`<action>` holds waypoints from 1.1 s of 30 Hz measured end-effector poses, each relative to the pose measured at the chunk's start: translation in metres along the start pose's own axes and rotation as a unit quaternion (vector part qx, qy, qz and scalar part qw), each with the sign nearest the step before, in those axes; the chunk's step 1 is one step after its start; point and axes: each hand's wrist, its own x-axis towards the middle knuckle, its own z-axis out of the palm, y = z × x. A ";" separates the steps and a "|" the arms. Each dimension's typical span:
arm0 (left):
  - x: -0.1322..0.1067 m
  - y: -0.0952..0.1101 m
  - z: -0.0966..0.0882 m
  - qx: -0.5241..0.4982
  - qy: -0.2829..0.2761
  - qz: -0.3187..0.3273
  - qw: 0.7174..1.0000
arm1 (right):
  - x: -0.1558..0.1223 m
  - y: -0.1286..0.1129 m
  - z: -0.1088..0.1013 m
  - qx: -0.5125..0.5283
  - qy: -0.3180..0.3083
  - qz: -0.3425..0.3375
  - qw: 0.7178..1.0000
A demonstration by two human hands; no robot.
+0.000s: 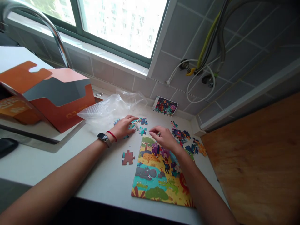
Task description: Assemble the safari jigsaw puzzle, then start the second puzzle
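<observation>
From here I see a white counter under a window, a tiled wall at right, and an open orange box at upper left, its inside hidden. The left hand spreads its fingers over loose puzzle pieces; the right hand pinches its fingers narrowly above the jigsaw puzzle at lower centre, any held piece unclear.

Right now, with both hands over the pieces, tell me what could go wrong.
The right hand hovers just above the assembled jigsaw puzzle, so a slip could knock its joined pieces apart. The loose pieces at the far right lie close to the edge of the white counter and might get pushed off.
</observation>
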 end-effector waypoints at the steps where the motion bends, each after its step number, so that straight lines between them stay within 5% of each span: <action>1: 0.000 0.000 -0.001 0.009 -0.012 -0.006 1.000 | 0.016 -0.002 0.007 -0.019 0.005 0.004 1.000; 6: 0.000 -0.002 -0.005 0.057 -0.034 -0.028 0.997 | 0.096 -0.004 0.039 -0.140 -0.036 0.059 0.988; 10: -0.001 -0.003 -0.008 0.036 -0.020 -0.051 0.998 | 0.137 -0.005 0.059 -0.142 -0.092 0.086 0.982; 18: 0.002 -0.004 -0.007 0.070 -0.004 -0.006 0.998 | 0.150 0.002 0.056 -0.048 -0.054 0.116 0.991; 23: 0.006 -0.001 -0.003 0.066 0.026 0.085 0.994 | 0.084 0.013 0.014 0.073 0.040 0.109 0.991; 28: 0.004 0.015 0.004 0.040 0.040 0.109 0.992 | -0.056 0.022 -0.024 0.169 0.165 0.155 0.959; 33: -0.006 0.055 0.023 0.014 -0.027 0.194 0.980 | -0.181 0.019 -0.024 0.111 0.192 0.251 0.942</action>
